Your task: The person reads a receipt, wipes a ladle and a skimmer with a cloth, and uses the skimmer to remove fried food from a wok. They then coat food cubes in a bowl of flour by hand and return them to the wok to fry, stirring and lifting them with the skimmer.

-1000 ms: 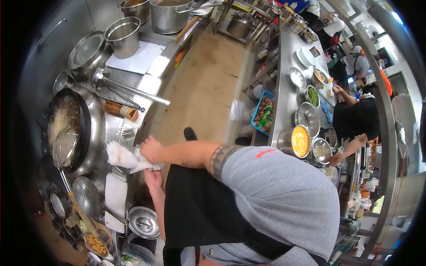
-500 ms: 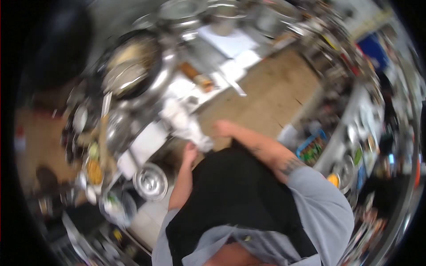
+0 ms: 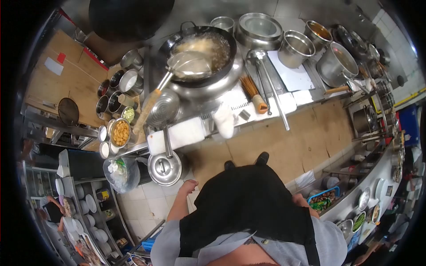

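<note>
Neither hand grips anything. Hanging at the person's side, the left hand point(image 3: 190, 185) is loosely curled with the fingers bent inward, empty, just below the steel lid point(image 3: 165, 168) that sits at the near edge of the cooking station. Only a sliver of the right hand point(image 3: 300, 201) shows past the black apron point(image 3: 242, 204); the apron and the body cover most of it, so I cannot tell whether its fingers are spread or closed, though nothing shows in it.

A white cloth point(image 3: 223, 119) lies bunched on the front ledge of the stove, well apart from both hands, and looks slightly blurred. Behind it the wok point(image 3: 202, 48) holds pale bubbling oil, with a wire skimmer point(image 3: 188, 65) resting inside, its wooden handle point(image 3: 146, 111) slanting down to the left. A perforated strainer point(image 3: 163, 108) lies just under that handle. To the right, a ladle point(image 3: 266, 80) stretches across the ledge beside a bamboo brush point(image 3: 255, 95). Steel pots point(image 3: 295, 44) line the back wall.

At left, a small bowl of fried pieces point(image 3: 120, 132) stands among condiment tins whose contents are too small to make out. A tied plastic bag point(image 3: 120, 174) sits below. The lens bends the edges, and the counter at far right is cut off and crowded beyond reading.
</note>
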A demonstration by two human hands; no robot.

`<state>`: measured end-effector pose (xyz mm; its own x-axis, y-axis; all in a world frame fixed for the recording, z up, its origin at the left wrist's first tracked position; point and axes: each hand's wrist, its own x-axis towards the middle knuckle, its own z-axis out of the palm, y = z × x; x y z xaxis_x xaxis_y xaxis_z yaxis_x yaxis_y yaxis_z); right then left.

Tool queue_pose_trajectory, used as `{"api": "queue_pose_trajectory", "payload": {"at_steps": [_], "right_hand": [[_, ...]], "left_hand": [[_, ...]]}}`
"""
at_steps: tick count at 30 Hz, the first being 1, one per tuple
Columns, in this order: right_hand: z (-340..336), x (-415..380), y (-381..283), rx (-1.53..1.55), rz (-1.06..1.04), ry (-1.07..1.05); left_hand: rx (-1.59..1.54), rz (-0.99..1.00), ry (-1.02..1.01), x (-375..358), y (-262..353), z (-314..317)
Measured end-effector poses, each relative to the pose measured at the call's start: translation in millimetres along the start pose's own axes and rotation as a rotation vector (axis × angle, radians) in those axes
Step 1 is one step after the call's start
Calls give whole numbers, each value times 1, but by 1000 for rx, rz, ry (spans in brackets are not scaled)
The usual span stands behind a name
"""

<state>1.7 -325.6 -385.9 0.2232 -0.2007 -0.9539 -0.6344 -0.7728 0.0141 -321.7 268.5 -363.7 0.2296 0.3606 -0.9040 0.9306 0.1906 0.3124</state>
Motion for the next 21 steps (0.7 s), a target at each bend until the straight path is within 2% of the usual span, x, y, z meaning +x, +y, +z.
{"api": "queue_pose_trajectory", "payload": {"at_steps": [3, 5, 6, 7, 9, 12, 15, 16, 19, 21], "right_hand": [[8, -13, -45, 71, -88, -1], [7, -17, -94, 85, -215, 28], [6, -21, -118, 88, -278, 43], [0, -25, -144, 81, -349, 54], [-10, -51, -197, 92, -476, 77], [-21, -77, -246, 125, -606, 89], [-32, -82, -270, 121, -642, 71], [-37, -82, -269, 112, -633, 77], [-49, -64, -249, 124, -562, 91], [-58, -45, -221, 116, -479, 87]], "left_hand": [[83, 394, -134, -60, 79, -47], [-131, 719, -21, -99, 132, -93], [-221, 788, 205, -128, 162, -115], [-72, 798, 491, -133, 179, -147], [111, 883, 850, -161, 212, -195], [549, 792, 1307, -152, 228, -230], [532, 415, 1067, -129, 239, -244], [393, 477, 1014, -99, 231, -261], [198, 582, 962, -84, 232, -268], [193, 665, 1006, -78, 235, -266]]}}
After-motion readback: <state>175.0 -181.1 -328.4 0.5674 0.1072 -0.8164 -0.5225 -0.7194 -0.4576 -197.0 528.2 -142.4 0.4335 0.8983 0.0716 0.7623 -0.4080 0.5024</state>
